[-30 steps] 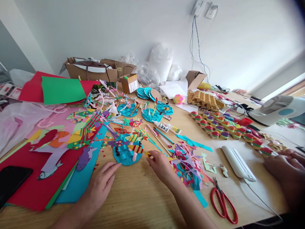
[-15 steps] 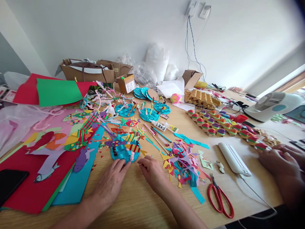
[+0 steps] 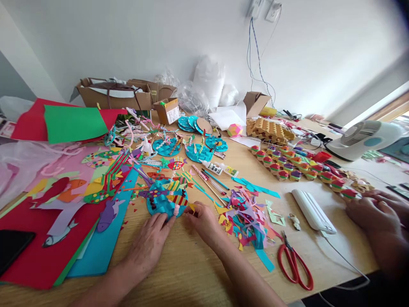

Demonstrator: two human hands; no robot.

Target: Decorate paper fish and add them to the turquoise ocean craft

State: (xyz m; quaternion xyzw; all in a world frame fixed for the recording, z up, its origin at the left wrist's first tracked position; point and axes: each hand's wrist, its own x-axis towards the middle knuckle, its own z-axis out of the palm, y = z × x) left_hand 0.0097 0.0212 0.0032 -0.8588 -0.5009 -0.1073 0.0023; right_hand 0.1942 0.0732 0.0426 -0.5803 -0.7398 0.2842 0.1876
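A round blue paper craft disc [image 3: 161,204] with striped paper fish and small bead strings lies near the front of the wooden table. My left hand [image 3: 150,241] rests flat with its fingertips on the disc's near edge, fingers stretched out. My right hand [image 3: 204,221] sits just right of the disc, its fingers pinched on a small yellow paper piece [image 3: 192,207] at the disc's rim. A heap of coloured paper scraps [image 3: 246,215] lies right of that hand.
Red scissors [image 3: 294,264] and a white glue gun [image 3: 311,209] lie front right. Another person's hands [image 3: 375,213] work at the far right by painted egg cups [image 3: 294,168]. Coloured paper sheets [image 3: 64,221] and a black phone [image 3: 12,245] lie at left; boxes stand behind.
My left hand slid forward to the blue disc's edge. My right hand drew back left from the scrap heap to the disc's rim, pinching a yellow piece.
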